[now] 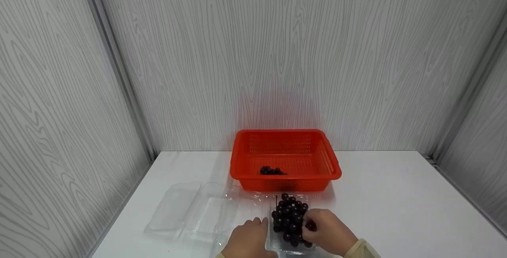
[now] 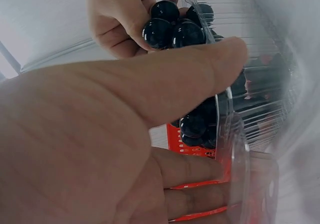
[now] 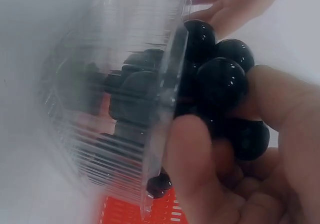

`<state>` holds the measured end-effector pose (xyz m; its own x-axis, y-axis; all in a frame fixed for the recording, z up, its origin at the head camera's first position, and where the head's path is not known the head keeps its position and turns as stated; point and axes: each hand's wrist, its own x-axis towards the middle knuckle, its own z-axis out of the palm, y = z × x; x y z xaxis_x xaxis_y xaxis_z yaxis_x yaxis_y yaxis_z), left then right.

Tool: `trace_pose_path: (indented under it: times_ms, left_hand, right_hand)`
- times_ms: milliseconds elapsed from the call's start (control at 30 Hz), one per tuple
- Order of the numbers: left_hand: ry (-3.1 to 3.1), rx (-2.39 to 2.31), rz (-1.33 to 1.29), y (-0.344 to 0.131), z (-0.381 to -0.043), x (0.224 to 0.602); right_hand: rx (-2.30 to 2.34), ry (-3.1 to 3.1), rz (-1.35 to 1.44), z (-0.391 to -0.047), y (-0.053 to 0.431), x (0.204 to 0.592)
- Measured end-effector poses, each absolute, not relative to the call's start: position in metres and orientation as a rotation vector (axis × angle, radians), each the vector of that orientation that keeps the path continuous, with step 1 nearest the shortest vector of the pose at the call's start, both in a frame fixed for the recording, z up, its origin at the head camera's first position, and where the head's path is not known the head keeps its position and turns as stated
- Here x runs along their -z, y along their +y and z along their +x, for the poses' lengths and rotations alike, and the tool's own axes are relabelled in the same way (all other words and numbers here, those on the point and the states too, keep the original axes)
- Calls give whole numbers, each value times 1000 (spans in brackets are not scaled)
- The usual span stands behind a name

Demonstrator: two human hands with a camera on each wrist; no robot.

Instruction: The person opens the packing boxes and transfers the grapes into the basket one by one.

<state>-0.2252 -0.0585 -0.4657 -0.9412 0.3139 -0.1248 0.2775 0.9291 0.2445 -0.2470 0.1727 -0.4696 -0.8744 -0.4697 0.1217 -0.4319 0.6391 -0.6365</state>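
Note:
A bunch of dark, round grapes [image 1: 288,214] lies in a clear plastic clamshell box [image 3: 160,91] in front of me, some of the fruit standing above the rim. My right hand [image 1: 328,230] grips grapes at the bunch's right side, thumb and fingers curled round them in the right wrist view. On the box's left side rests my left hand [image 1: 247,240]. Its thumb [image 2: 220,63] stretches along the rim, and its other fingers lie straight against the clear plastic in the left wrist view.
Behind the box stands a red perforated basket [image 1: 285,185] with a small dark bunch of grapes [image 1: 271,171] inside. Another clear clamshell box [image 1: 206,210] lies open on the white table [image 1: 380,194] to the left. Patterned grey panels [image 1: 277,52] enclose the table.

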Motion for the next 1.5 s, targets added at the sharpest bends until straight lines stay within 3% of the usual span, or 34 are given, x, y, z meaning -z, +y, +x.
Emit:
trace_pose_path:
  times_ms: [433, 833, 1167, 1500]
  left_hand:
    - [3027, -310, 535, -62, -219, 467]
    - [3020, -307, 525, -62, -221, 466]
    - [3049, -275, 556, -64, -220, 464]
    - [3069, -349, 566, -65, -218, 465]
  right_hand:
    - [1035, 2975, -951, -250, 170, 476]
    - [1313, 2943, -1112, -249, 170, 478]
    - [1575, 2843, -1042, -247, 168, 471]
    - [1790, 2790, -1190, -228, 159, 447]
